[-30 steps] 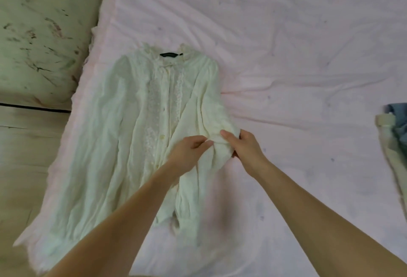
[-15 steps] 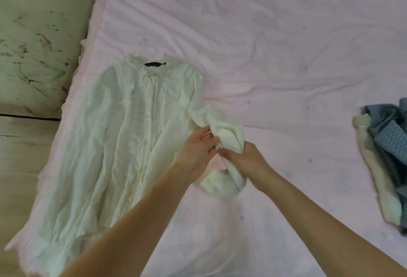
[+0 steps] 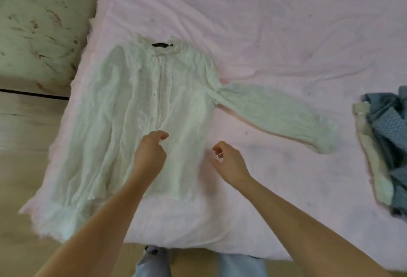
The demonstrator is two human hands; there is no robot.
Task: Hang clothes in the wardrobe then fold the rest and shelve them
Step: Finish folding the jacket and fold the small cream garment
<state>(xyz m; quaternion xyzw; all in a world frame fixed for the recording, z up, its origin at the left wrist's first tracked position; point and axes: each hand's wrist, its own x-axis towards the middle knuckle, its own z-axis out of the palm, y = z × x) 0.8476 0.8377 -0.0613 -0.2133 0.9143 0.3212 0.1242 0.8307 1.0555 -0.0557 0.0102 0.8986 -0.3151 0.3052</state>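
A cream-white, thin, crinkled long-sleeved blouse [image 3: 141,127] with a buttoned lace front is laid flat, front up, on a bed covered by a wrinkled pale pink sheet [image 3: 275,34]. Its collar, marked by a small dark label [image 3: 162,45], is pointed away from the viewer, and its hem is placed near the bed's near left corner. One sleeve [image 3: 275,113] is spread out to the right across the sheet, well clear of the body of the blouse.

The left hand [image 3: 149,155] is held over the lower front of the blouse, with its fingers loosely curled and nothing gripped. The right hand [image 3: 229,160] is held just beside the blouse's right edge, above the sheet, with fingers likewise loosely curled and nothing held.

At the right edge of the bed, a heap of blue-grey and cream clothes [image 3: 387,144] is piled. To the left, a pale wooden floor [image 3: 24,135] is seen.
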